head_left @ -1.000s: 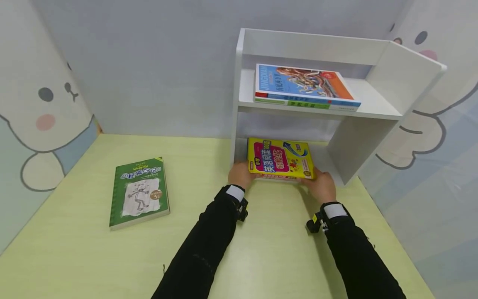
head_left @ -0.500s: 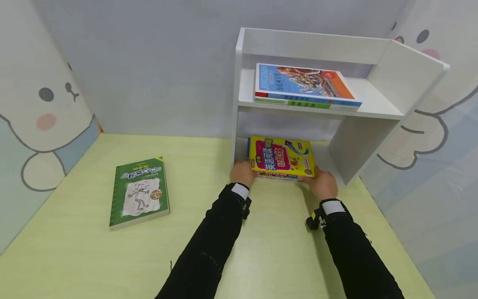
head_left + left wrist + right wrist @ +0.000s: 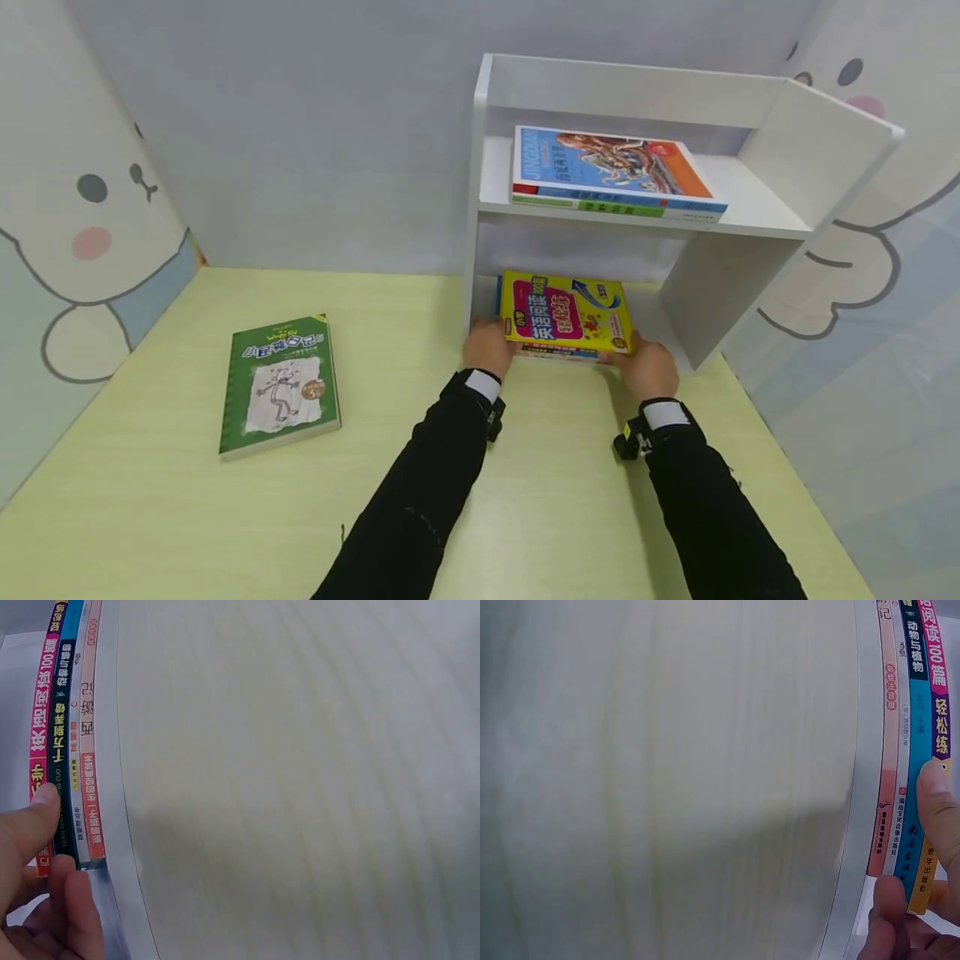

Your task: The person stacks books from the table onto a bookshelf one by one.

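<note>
In the head view, a yellow-covered book [image 3: 566,312] lies on top of a stack on the lower shelf [image 3: 656,325] of a white bookshelf. My left hand [image 3: 487,348] grips its left front corner; my right hand [image 3: 648,369] holds the right one. Both wrist views show the spines: a blue book [image 3: 919,742] under the yellow one, then a thin pale book [image 3: 76,750] and a pink book [image 3: 90,750] at the bottom. The left thumb [image 3: 46,796] presses the upper two spines, with fingers curled by their end. The right thumb [image 3: 932,778] does likewise at the opposite end.
Two stacked books [image 3: 615,167], the upper blue and orange, lie on the bookshelf's upper board [image 3: 750,200]. A green book [image 3: 281,383] lies flat on the pale yellow table [image 3: 555,500] at left. Side walls with cartoon animals stand left and right.
The yellow book has shifted slightly back and to the right, with both hands at its corners. More of the spines below it shows. In the last half second hardly anything has moved.
</note>
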`<state>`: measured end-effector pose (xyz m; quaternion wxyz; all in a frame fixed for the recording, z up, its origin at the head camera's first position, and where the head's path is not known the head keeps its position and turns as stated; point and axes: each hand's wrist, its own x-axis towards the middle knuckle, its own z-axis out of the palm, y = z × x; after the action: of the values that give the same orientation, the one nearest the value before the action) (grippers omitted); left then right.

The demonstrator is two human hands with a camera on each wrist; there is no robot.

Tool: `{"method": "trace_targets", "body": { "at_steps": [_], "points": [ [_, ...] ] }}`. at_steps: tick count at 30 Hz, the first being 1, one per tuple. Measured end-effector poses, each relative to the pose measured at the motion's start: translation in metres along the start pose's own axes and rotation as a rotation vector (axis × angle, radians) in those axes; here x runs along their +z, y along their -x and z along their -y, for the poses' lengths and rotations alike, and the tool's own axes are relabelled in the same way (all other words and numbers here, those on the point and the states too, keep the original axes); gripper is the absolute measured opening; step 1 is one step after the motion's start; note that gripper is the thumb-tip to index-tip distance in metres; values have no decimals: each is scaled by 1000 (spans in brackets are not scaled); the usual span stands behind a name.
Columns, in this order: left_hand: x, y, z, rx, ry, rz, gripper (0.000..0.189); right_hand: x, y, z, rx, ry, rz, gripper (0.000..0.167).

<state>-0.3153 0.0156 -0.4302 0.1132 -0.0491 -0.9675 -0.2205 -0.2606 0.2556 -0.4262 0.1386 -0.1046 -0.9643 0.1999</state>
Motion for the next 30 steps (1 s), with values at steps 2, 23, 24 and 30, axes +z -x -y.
{"method": "trace_targets", "body": {
  "at_steps": [2,23,24,30],
  "points": [
    [2,1,2,0,15,-7,44,1,2,1,0,-3,-6,80],
    [4,5,17,105,207,8,26,-4,7,18,145,-181,225,78],
    [5,5,17,101,229,21,27,-4,8,20,175,-223,242,80],
    [10,10,22,120,321,72,32,-6,22,31,326,-547,269,78]
  ]
}}
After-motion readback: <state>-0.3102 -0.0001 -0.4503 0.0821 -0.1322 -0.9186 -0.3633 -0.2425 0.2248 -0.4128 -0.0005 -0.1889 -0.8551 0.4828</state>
